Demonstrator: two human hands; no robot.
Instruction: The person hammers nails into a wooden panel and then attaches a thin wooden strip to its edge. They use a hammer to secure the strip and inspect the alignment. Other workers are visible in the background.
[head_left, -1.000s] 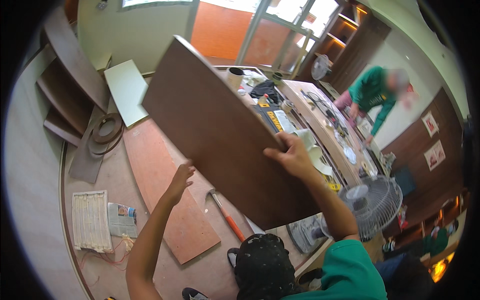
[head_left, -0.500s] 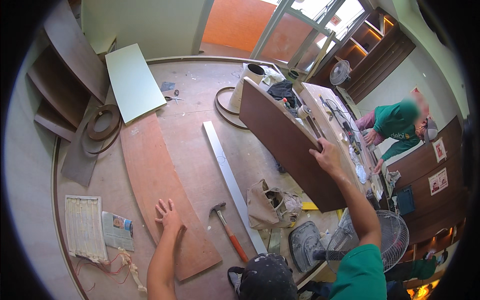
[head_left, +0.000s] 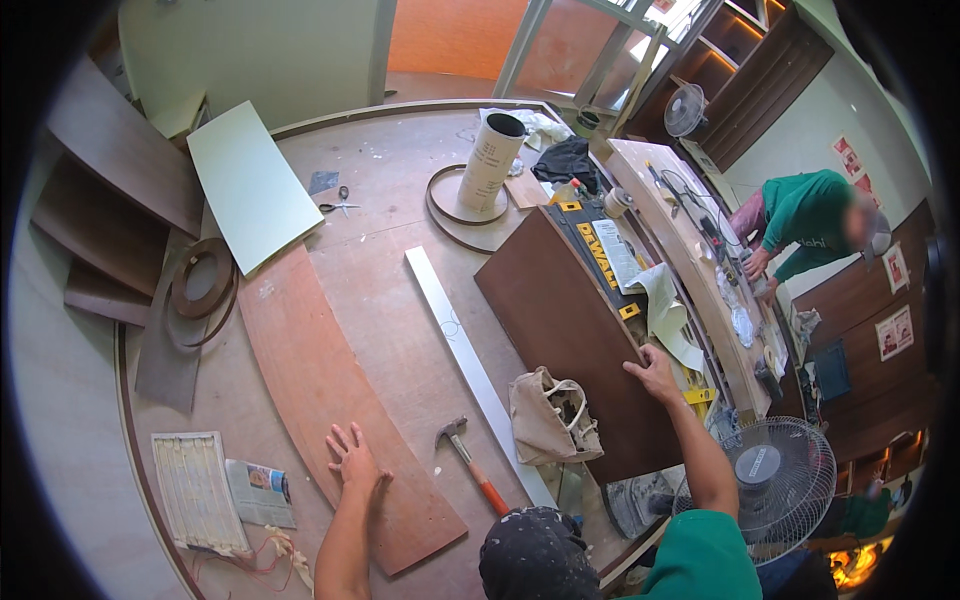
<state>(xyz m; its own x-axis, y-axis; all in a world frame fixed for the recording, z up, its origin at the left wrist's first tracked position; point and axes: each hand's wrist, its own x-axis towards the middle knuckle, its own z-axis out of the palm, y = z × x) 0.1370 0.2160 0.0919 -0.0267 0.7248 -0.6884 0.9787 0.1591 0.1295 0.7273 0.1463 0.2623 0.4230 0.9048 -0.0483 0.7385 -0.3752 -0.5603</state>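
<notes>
I see their L hand (head_left: 357,462) spread flat, fingers apart, on the reddish board (head_left: 330,385) just L of the hammer (head_left: 466,462). R hand (head_left: 657,376) grips dk brown panel (head_left: 575,330) by its edge, R of hammer; canvas bag (head_left: 540,425) btwn hammer & panel.

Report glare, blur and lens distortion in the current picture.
Head view: black fisheye border, edges bending near it; window washed out; orange glow overexposed, lower right; left hand, right hand and dark brown panel fairly sharp; co-worker's head blurred.
</notes>
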